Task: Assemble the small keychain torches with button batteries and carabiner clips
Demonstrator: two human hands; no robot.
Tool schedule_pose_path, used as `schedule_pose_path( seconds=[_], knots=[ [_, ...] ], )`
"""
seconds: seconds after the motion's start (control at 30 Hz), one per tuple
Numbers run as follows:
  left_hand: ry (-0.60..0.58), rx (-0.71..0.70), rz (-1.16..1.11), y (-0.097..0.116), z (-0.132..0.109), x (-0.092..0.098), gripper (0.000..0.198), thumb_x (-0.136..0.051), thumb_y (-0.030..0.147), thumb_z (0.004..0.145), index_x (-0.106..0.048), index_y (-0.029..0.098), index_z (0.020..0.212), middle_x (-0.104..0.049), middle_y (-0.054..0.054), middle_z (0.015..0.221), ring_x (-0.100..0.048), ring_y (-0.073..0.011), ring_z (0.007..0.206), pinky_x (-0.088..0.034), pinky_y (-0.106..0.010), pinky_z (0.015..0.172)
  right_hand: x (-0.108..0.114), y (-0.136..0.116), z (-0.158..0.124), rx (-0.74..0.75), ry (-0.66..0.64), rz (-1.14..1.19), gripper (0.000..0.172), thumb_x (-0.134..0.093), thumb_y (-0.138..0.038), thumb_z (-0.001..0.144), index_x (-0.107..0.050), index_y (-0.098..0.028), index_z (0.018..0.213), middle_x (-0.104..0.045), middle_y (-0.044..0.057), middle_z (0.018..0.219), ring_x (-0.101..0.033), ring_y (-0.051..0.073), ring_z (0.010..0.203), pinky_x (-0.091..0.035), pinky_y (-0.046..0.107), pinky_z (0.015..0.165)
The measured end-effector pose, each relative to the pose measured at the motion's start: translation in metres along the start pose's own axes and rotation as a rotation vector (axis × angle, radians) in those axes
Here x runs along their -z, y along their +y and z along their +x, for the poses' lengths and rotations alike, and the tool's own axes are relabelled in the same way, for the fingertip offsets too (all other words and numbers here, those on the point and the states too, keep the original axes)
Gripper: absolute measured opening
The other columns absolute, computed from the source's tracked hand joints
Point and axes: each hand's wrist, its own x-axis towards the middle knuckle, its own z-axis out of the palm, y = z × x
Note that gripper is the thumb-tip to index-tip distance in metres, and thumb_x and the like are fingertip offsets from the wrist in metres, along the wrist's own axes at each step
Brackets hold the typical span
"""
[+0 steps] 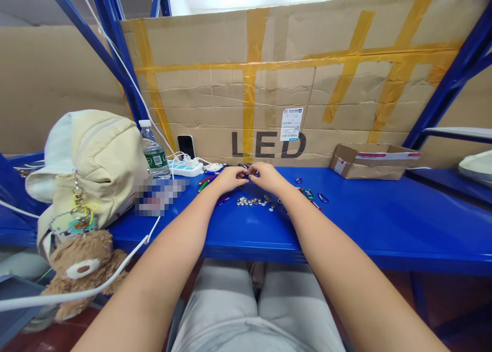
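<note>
My left hand and my right hand meet at the far middle of the blue table, fingers bent and fingertips pinched close together. What they hold between them is too small and covered to make out. Just in front of them lies a loose group of small silvery round pieces. To the right of my right hand are several coloured carabiners, among them a green one and a blue one. Beside my left hand are more coloured pieces, including a green one and a purple one.
A cream backpack with a teddy bear charm stands at the left. Behind it are a water bottle, a power strip and a phone. An open cardboard box sits back right. A cardboard wall closes the rear.
</note>
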Motion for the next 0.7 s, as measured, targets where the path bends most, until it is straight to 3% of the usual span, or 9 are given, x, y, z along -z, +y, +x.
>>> schedule_pose_path(
  seconds=[0.3,0.47,0.6,0.7],
  knots=[
    [-0.001,-0.017,0.046,0.002,-0.001,0.001,0.028,-0.06,0.023,0.07,-0.065,0.016,0.096,-0.067,-0.001,0.079,-0.059,-0.0163,0.073,-0.044,-0.027,0.07,0.001,0.0,-0.001,-0.006,-0.05,-0.009,0.026,-0.048,-0.013,0.075,-0.067,-0.017,0.092,-0.065,0.003,0.078,-0.054,0.014,0.068,-0.036,0.023,0.061],
    [0.07,-0.033,0.113,0.001,0.0,0.005,0.019,-0.052,0.013,0.066,-0.065,0.013,0.081,-0.066,-0.002,0.074,-0.058,-0.0171,0.072,-0.045,-0.027,0.068,0.002,-0.022,-0.004,0.094,0.011,-0.016,0.019,-0.052,-0.016,0.075,-0.065,-0.015,0.089,-0.064,0.005,0.082,-0.053,0.015,0.072,-0.038,0.024,0.064],
    [0.068,-0.051,0.145,0.001,-0.001,0.008,0.032,-0.052,0.006,0.058,-0.066,0.013,0.087,-0.068,-0.003,0.085,-0.06,-0.0193,0.082,-0.047,-0.029,0.076,-0.005,-0.043,-0.007,0.2,-0.145,0.085,0.013,-0.055,-0.014,0.074,-0.064,-0.014,0.083,-0.064,0.004,0.079,-0.053,0.013,0.069,-0.038,0.023,0.064],
    [0.081,0.061,0.105,-0.001,0.0,0.008,0.038,-0.051,0.006,0.063,-0.065,0.013,0.098,-0.069,-0.004,0.089,-0.062,-0.0177,0.083,-0.048,-0.029,0.078,-0.01,-0.05,-0.008,0.188,-0.279,0.094,0.011,-0.056,-0.01,0.072,-0.065,-0.013,0.078,-0.065,0.004,0.077,-0.054,0.012,0.068,-0.038,0.023,0.063]
  ],
)
